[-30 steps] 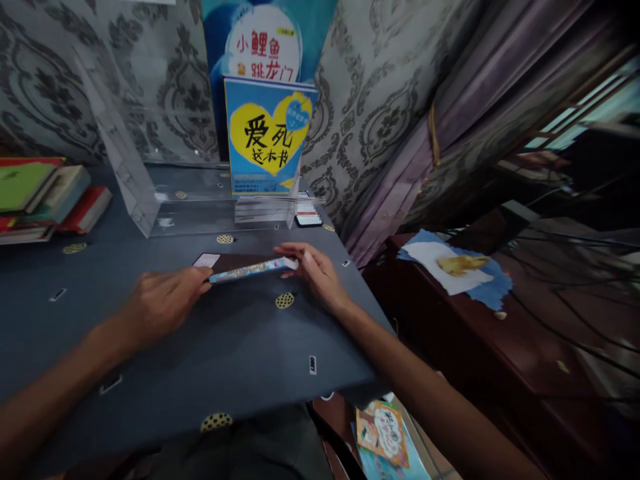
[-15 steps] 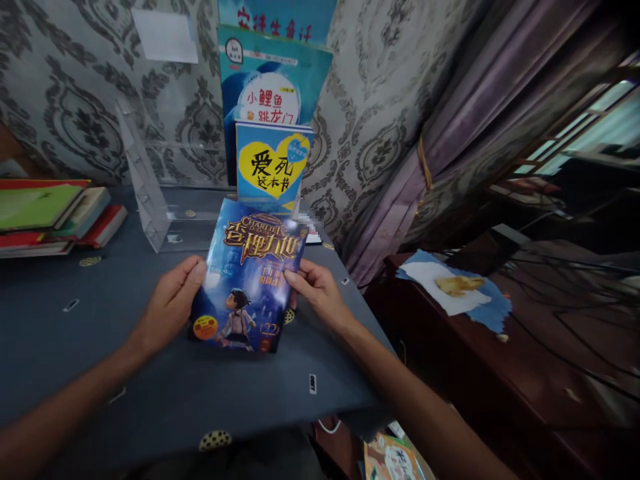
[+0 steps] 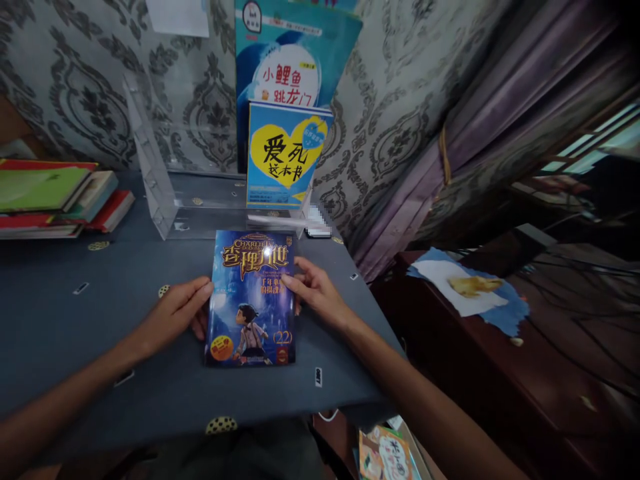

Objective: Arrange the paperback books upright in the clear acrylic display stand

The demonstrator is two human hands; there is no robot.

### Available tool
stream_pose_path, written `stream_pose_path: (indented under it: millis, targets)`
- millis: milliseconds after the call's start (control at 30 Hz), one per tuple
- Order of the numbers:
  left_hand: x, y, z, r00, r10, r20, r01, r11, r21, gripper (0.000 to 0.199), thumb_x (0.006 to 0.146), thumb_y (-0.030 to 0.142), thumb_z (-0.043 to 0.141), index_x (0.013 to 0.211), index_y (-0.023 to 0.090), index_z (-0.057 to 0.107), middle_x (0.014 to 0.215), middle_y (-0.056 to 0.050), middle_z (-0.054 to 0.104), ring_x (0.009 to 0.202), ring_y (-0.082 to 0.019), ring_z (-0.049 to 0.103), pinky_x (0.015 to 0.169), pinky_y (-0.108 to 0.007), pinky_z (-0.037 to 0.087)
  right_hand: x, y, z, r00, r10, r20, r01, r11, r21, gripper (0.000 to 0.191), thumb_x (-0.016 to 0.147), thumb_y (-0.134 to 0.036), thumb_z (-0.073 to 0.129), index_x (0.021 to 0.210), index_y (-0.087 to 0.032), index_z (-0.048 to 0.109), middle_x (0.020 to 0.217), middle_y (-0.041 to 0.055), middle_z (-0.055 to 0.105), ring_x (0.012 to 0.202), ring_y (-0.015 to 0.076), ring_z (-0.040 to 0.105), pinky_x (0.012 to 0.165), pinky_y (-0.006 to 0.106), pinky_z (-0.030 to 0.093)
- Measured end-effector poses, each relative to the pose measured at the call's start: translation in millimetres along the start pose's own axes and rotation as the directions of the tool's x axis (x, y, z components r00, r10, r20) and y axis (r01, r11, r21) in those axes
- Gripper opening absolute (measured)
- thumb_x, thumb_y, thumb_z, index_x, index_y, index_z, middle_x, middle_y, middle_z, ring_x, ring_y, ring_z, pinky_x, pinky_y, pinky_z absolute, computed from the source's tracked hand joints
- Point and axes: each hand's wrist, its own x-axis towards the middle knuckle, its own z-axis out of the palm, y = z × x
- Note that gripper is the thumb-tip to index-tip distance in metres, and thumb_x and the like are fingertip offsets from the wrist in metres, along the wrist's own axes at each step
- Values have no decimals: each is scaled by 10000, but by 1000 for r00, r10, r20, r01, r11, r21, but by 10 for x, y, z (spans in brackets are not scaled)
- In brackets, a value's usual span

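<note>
A blue paperback book (image 3: 253, 307) with gold title letters and a cartoon boy faces me, cover up, above the table. My left hand (image 3: 183, 307) grips its left edge, thumb near the front and fingers tucked behind. On the opposite edge, my right hand (image 3: 317, 290) pinches the book with its thumb on the cover. Just beyond stands a clear acrylic stand (image 3: 160, 193) in steps. Leaning in its right part are a blue book with a yellow heart (image 3: 287, 153) and, behind that, a taller teal book (image 3: 300, 40).
A stack of books (image 3: 55, 200) lies at the table's left. Right of the stand is a small pixelated item (image 3: 319, 221). A dark red cabinet (image 3: 450, 347) with a blue cloth (image 3: 500, 313) stands to the right. Below the table edge lies an orange book (image 3: 385, 453).
The blue book has turned from a slant to nearly straight and sits slightly lower, both hands still on it. The view has tipped down and to the left.
</note>
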Motion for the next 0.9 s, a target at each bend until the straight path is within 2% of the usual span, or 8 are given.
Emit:
stream_pose_path:
  millis: [267, 400, 500, 567, 633, 700, 800, 900]
  targets:
    - [94, -94, -34, 989, -120, 89, 118, 993, 20, 496, 818, 691, 606, 690, 225, 489, 544, 14, 612, 437, -150, 625, 401, -236, 504, 76, 159, -41, 993, 118, 14, -118, 993, 0, 530, 738, -581, 846, 1009, -219, 569, 620, -69, 658, 384, 82, 537, 362, 213, 477]
    - [147, -95, -72, 987, -127, 93, 110, 979, 169, 463, 842, 663, 580, 707, 227, 505, 553, 21, 620, 410, -146, 588, 364, -226, 431, 120, 231, -119, 990, 141, -20, -142, 978, -153, 484, 801, -557, 804, 1054, -206, 587, 576, -67, 646, 376, 105, 546, 351, 233, 457]
    - [175, -47, -101, 999, -2, 43, -16, 905, 425, 418, 914, 576, 500, 694, 221, 518, 553, 26, 593, 443, -134, 561, 445, -229, 429, 136, 269, -203, 995, 47, -92, -77, 930, -360, 414, 868, -477, 765, 1143, -203, 620, 523, -68, 610, 376, 122, 531, 367, 250, 417]
    - [207, -32, -115, 990, 140, -3, -109, 777, 620, 362, 956, 485, 449, 743, 218, 566, 601, 12, 605, 529, -152, 576, 545, -258, 458, 138, 268, -221, 992, -39, -123, -28, 865, -502, 340, 910, -433, 713, 1155, -208, 643, 537, -56, 616, 417, 141, 556, 426, 279, 443]
    - [258, -50, -123, 956, 294, -17, -180, 627, 758, 309, 983, 413, 416, 856, 214, 616, 748, -30, 663, 696, -201, 629, 656, -312, 498, 140, 234, -166, 980, -136, -148, 5, 754, -657, 241, 944, -392, 653, 1105, -214, 677, 569, -34, 635, 485, 164, 596, 508, 311, 479]
    - [326, -105, -128, 909, 417, 14, -250, 517, 819, 299, 1007, 371, 388, 962, 199, 628, 939, -82, 696, 885, -249, 654, 772, -378, 533, 160, 171, -22, 964, -221, -150, 19, 615, -789, 198, 979, -357, 586, 1061, -217, 700, 642, -2, 683, 582, 189, 650, 607, 341, 515]
    - [424, -229, -139, 854, 513, 86, -353, 450, 821, 294, 1028, 344, 378, 1070, 178, 616, 1136, -124, 691, 1065, -278, 639, 924, -459, 546, 258, 75, 311, 963, -266, -34, 103, 485, -869, 269, 1034, -336, 495, 1158, -201, 691, 949, 81, 781, 864, 245, 736, 816, 404, 565]
    - [462, -362, -145, 822, 559, 113, -403, 428, 809, 297, 1008, 288, 399, 1182, 156, 600, 1217, -154, 683, 1146, -295, 621, 987, -502, 539, 437, 43, 623, 938, -258, 229, 329, 471, -818, 470, 1054, -416, 498, 1448, -162, 518, 1403, 163, 660, 1302, 280, 621, 1089, 454, 500]
